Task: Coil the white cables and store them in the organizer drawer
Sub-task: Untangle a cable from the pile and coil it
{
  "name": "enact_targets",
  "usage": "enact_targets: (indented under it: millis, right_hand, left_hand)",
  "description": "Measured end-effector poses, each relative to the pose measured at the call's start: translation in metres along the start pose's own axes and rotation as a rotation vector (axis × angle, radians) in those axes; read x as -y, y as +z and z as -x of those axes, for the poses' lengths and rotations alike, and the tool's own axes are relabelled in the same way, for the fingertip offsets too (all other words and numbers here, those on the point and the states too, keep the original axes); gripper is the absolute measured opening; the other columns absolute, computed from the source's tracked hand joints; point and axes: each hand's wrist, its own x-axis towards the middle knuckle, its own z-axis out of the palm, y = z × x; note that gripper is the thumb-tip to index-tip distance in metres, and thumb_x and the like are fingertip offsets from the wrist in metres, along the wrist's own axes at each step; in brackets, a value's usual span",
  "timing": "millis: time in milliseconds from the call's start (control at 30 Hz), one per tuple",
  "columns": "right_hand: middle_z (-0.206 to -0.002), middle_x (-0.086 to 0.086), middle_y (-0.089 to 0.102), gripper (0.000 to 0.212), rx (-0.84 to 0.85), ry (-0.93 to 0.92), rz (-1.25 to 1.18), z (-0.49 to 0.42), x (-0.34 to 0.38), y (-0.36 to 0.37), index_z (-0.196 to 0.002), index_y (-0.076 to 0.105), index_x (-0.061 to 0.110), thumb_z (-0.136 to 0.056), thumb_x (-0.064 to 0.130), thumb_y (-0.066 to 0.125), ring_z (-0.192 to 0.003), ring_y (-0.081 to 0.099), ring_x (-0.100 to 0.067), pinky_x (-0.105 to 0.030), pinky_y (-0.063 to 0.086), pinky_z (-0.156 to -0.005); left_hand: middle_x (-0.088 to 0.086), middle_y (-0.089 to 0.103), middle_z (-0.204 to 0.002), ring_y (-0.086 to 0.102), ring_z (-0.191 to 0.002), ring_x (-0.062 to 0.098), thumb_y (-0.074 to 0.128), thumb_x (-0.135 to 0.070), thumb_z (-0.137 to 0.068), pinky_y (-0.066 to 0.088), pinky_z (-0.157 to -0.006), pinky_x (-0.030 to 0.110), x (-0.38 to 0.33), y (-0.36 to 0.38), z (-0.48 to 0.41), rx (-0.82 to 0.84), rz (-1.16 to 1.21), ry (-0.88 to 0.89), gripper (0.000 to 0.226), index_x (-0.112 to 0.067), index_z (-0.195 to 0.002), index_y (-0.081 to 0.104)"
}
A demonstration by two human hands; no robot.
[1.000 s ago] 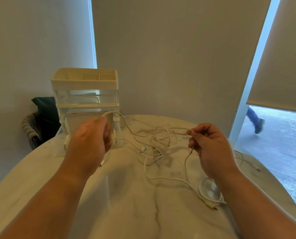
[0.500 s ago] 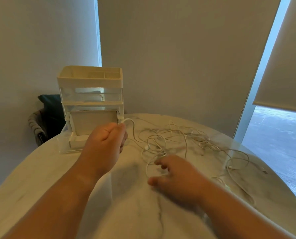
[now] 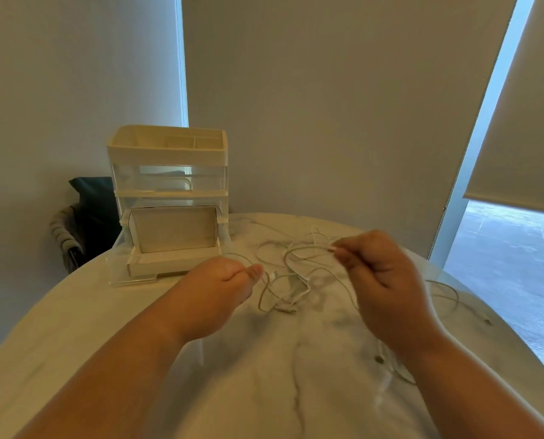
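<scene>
The drawer (image 3: 172,236) stood open at the worktop's (image 3: 74,312) left. My left hand (image 3: 213,289), nearer it, seemed to close its grip on a strand. The cables (image 3: 293,280) lay tangled between my hands, stretched left to right. My right hand (image 3: 381,280) pinched one end.

Tangled cables (image 3: 299,291) sprawl right of the drawer (image 3: 172,263); table (image 3: 74,327) before it looks passable.

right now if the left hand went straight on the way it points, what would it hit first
Probably the white cables: the left hand points forward and rightward, and the loose tangle lies on the table just beyond its thumb. Depth is unclear, so it might pass over them.
</scene>
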Motion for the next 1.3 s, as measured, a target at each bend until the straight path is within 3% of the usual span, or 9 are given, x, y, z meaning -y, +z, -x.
enact_targets:
  millis: [167,500,633,733,833,933,1033,1100,1300]
  right_hand:
    - [-0.089,0.001,0.068,0.014,-0.419,0.151,0.000,-0.016,-0.027,-0.018,-0.091,0.067,0.031,-0.099,0.021,0.060,-0.083,0.060,-0.003,-0.008,0.043,-0.071]
    - [-0.065,0.012,0.053,0.018,-0.647,0.473,-0.116,-0.027,-0.074,-0.039,-0.089,0.070,0.036,-0.095,0.037,0.053,-0.055,0.046,-0.016,-0.036,0.041,-0.060]
    - [-0.062,0.007,0.058,0.018,-0.161,0.521,-0.160,-0.021,-0.060,-0.025,-0.089,0.073,0.028,-0.096,0.019,0.059,-0.054,0.049,-0.013,-0.028,0.042,-0.055]
    - [-0.098,0.014,0.066,0.029,0.219,0.569,0.035,-0.006,-0.053,-0.006,-0.118,0.066,0.035,-0.090,0.028,0.069,-0.083,0.061,-0.003,-0.027,0.050,-0.080]
    - [-0.131,0.013,0.043,0.059,0.217,0.534,0.213,-0.004,-0.038,-0.003,-0.136,0.048,0.042,-0.082,0.039,0.072,-0.126,0.044,-0.011,-0.035,0.040,-0.106]
    - [-0.122,0.018,0.028,0.080,0.156,0.301,0.302,-0.002,0.000,-0.017,-0.137,0.040,0.047,-0.062,0.061,0.064,-0.123,0.034,-0.010,-0.029,0.030,-0.106]
    - [-0.100,0.023,0.050,0.042,0.162,0.155,0.107,0.005,0.030,-0.026,-0.114,0.053,0.047,-0.073,0.051,0.065,-0.095,0.053,-0.001,-0.012,0.042,-0.082]
    - [-0.082,0.011,0.067,0.016,0.294,0.281,-0.048,0.003,0.027,-0.018,-0.099,0.066,0.038,-0.091,0.046,0.055,-0.076,0.062,-0.007,-0.025,0.051,-0.070]
    - [-0.093,0.007,0.073,0.029,0.321,0.608,0.086,-0.004,-0.020,-0.003,-0.098,0.070,0.036,-0.103,0.039,0.042,-0.086,0.068,-0.016,-0.031,0.052,-0.070]
  left_hand:
    - [-0.003,0.046,-0.055,0.042,-0.052,0.013,0.045,-0.048,-0.098,0.042,-0.062,0.034,-0.004,-0.004,0.007,0.150,0.048,0.037,0.048,-0.023,-0.058,0.053]
    - [0.000,0.045,-0.051,0.041,-0.048,0.017,0.046,-0.037,-0.099,0.041,-0.057,0.035,0.001,-0.023,0.006,-0.026,0.169,0.062,0.052,-0.022,-0.051,0.053]
    - [-0.002,0.049,-0.050,0.044,-0.046,0.010,0.045,-0.046,-0.098,0.047,-0.061,0.036,-0.005,-0.004,0.005,0.013,0.041,0.059,0.053,-0.016,-0.057,0.055]
    - [-0.002,0.052,-0.050,0.045,-0.045,0.006,0.046,-0.048,-0.098,0.050,-0.063,0.038,-0.009,0.003,0.006,0.013,-0.003,0.068,0.052,-0.020,-0.055,0.057]
    - [-0.003,0.050,-0.048,0.044,-0.044,0.006,0.047,-0.045,-0.098,0.047,-0.062,0.038,-0.009,-0.002,0.006,-0.021,0.024,0.071,0.053,-0.021,-0.052,0.054]
    - [-0.004,0.047,-0.048,0.042,-0.044,0.006,0.048,-0.043,-0.099,0.043,-0.058,0.033,-0.008,-0.004,0.006,-0.060,0.054,0.065,0.053,-0.018,-0.052,0.053]
    - [-0.004,0.047,-0.049,0.043,-0.045,0.008,0.048,-0.047,-0.098,0.043,-0.057,0.030,-0.005,0.000,0.003,-0.050,0.029,0.007,0.053,-0.014,-0.059,0.060]
    - [-0.009,0.053,-0.049,0.049,-0.047,0.004,0.048,-0.049,-0.098,0.044,-0.059,0.028,-0.002,0.005,0.001,-0.036,0.029,-0.050,0.049,-0.019,-0.066,0.070]
    - [-0.005,0.073,-0.088,0.067,-0.087,0.013,0.044,-0.044,-0.100,0.053,-0.083,0.039,-0.008,0.028,-0.002,-0.078,-0.021,-0.024,0.042,-0.020,-0.085,0.074]
